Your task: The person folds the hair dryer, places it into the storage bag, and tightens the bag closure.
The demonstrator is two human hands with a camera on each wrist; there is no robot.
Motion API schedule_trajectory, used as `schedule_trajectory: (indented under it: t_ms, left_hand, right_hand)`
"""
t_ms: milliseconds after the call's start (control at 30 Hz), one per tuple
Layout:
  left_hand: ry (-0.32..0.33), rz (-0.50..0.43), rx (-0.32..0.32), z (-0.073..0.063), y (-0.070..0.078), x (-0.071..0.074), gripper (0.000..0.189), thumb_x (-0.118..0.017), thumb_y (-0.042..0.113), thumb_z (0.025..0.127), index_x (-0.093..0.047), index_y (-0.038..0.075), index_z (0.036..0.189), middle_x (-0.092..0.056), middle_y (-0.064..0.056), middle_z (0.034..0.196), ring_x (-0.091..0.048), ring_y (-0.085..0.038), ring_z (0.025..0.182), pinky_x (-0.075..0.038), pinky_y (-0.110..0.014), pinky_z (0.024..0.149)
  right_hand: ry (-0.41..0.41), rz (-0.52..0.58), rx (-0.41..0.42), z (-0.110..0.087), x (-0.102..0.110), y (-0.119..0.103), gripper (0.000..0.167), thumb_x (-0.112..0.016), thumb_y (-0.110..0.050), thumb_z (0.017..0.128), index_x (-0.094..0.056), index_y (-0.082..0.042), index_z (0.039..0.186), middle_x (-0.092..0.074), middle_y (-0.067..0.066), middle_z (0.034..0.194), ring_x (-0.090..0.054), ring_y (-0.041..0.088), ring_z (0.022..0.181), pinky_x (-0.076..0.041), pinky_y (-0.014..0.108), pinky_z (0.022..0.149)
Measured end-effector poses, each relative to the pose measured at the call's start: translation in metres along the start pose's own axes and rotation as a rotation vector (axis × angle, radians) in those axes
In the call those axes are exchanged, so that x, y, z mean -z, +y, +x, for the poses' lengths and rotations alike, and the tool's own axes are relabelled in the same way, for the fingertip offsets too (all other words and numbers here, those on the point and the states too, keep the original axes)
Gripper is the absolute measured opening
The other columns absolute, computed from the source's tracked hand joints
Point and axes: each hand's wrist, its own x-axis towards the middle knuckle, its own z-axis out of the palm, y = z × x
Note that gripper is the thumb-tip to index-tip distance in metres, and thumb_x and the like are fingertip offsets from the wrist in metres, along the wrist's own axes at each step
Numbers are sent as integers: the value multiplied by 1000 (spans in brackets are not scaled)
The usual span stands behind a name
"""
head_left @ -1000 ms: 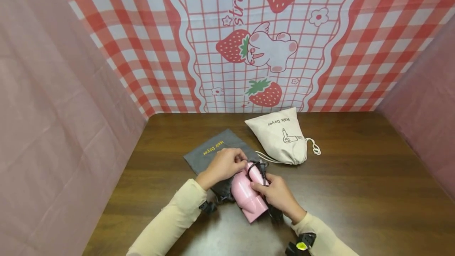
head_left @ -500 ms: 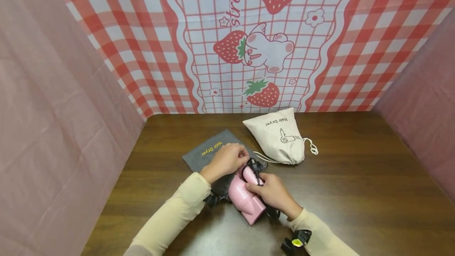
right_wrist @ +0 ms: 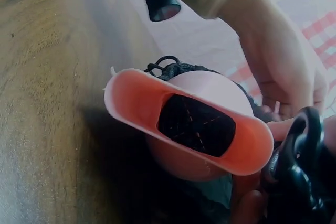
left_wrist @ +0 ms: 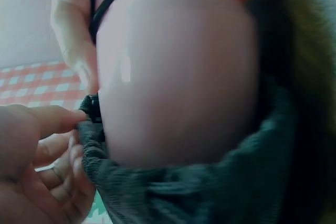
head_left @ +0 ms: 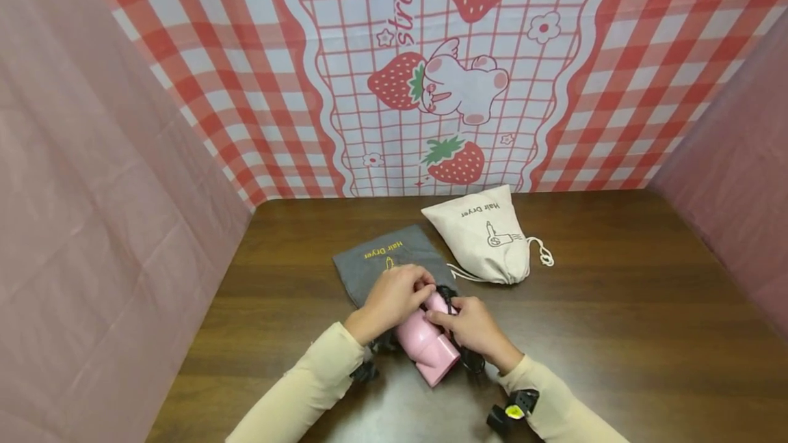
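A pink hair dryer (head_left: 425,340) lies with its nozzle toward the person, its back end inside the mouth of a grey drawstring bag (head_left: 357,269). My right hand (head_left: 479,327) grips the dryer's handle and the black cord wound by it. My left hand (head_left: 394,298) pinches the gathered rim of the grey bag beside the handle. Close up in the left wrist view, the bag rim (left_wrist: 184,187) wraps around the rounded dryer body (left_wrist: 173,82). The right wrist view looks into the flat nozzle (right_wrist: 126,98), with black cord loops (right_wrist: 299,166) beside it.
A full-looking cream drawstring bag (head_left: 480,238) printed "Hair Dryer" lies behind the grey one, its white cord (head_left: 542,251) trailing right. Everything rests on a brown wooden table (head_left: 615,292). A checked strawberry cloth (head_left: 431,74) hangs at the back, with pink cloth (head_left: 111,190) on the sides.
The grey bag has turned and shifted right, showing more of its print. My left hand has moved slightly right along with its rim. The cord bundle at the handle's end now shows less.
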Motion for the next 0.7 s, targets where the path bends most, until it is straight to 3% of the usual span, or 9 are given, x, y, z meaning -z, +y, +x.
schedule_trajectory:
  t_ms: [167,367,467,567,700]
  left_hand:
    - [26,13,59,-12,-7,-1,20,-76,29,83,-69,16,97,-63,3,79,-60,-12,73,-47,-28,65]
    - [-42,14,100,-28,-15,5,31,-79,33,78,-67,15,100,-60,1,87,-58,-14,79,-45,-28,67]
    - [-40,5,97,-34,-19,5,24,-77,28,78,-67,15,95,-60,1,86,-59,-14,78,-46,-28,67]
    - [-4,4,98,-36,-23,6,14,-74,22,77,-67,15,86,-61,3,81,-60,-13,74,-47,-27,66]
    - [23,-15,113,-36,-27,6,6,-72,19,78,-67,16,79,-63,5,75,-59,-10,67,-46,-25,63]
  right_hand:
    - [-10,35,-35,2,1,4,26,-73,-22,84,-59,-5,69,-50,-4,52,-43,8,45,-35,21,42]
    - [-64,58,-53,-1,8,8,26,-72,-23,85,-59,-5,72,-50,-5,55,-42,5,46,-36,20,44]
    - [-131,100,-54,-5,15,8,26,-74,-23,83,-62,0,81,-53,-4,61,-48,6,52,-41,20,49]
    - [-180,170,-51,-11,21,8,36,-77,-18,80,-64,9,100,-61,0,75,-56,7,64,-49,21,58]
    - [-159,267,-88,-17,24,10,44,-75,-10,80,-61,17,112,-65,0,84,-58,6,74,-51,21,66]
